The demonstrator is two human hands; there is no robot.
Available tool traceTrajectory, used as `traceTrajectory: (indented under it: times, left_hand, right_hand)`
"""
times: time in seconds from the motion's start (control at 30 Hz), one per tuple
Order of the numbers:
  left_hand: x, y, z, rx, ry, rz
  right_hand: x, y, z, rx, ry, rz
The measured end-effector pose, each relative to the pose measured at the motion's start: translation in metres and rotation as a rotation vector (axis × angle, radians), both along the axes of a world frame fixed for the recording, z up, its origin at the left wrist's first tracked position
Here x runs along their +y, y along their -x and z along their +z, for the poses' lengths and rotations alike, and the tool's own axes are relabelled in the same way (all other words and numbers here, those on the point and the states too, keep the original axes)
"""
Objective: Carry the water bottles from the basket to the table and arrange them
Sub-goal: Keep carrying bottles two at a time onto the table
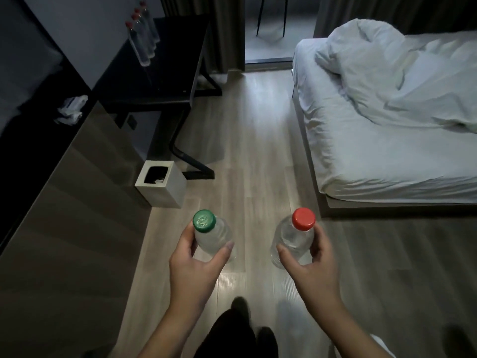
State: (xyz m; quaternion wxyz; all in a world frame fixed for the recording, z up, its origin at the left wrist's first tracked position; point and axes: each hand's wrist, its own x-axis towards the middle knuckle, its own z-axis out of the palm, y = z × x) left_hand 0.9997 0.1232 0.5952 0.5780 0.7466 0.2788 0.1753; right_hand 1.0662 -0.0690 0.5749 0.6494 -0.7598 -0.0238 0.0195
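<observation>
**Both hands loaded, bottles held upright over the floor**

The left hand [192, 262] grips a clear water bottle with a green cap [204, 220]; the thumb lies across the near side of the bottle's shoulder, and the fingers curl round the far side. The right hand [308, 264] holds a second clear bottle with a red cap [303, 218] in a mirrored grasp, thumb on the inner side, fingers wrapped on the outer. Both forearms reach forward from the lower edge of the view, well apart from each other, the bottles upright and level with one another above the wooden floor [258, 151].

Ahead at upper left stands a dark table [165, 81] carrying a row of red-capped bottles [143, 37] along its far-left edge. A white waste bin [161, 188] sits on the floor near the table's leg. A bed with white sheets [387, 125] occupies the right side.
</observation>
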Motion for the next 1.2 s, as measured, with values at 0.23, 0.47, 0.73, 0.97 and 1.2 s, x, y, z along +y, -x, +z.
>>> traceTrajectory:
  times: [0.23,0.47,0.73,0.97,1.2]
  left_hand:
    - [0.046,-0.148,-0.011,-0.009,0.008,-0.008]
    - [0.091,-0.298,-0.010,-0.033,0.026,-0.016]
    - [0.129,-0.465,-0.011,-0.005,-0.047,-0.041]
    - [0.158,-0.615,0.010,-0.036,-0.070,0.000]
    - [0.206,-0.758,0.003,-0.039,-0.056,0.067]
  right_hand:
    - [0.048,-0.149,-0.009,-0.012,0.023,-0.007]
    - [0.089,-0.288,0.008,0.029,0.038,-0.047]
    - [0.124,-0.465,-0.008,0.055,0.085,-0.010]
    - [0.160,-0.623,-0.001,0.046,0.065,0.026]
    - [0.213,-0.769,0.001,0.014,0.035,0.027]
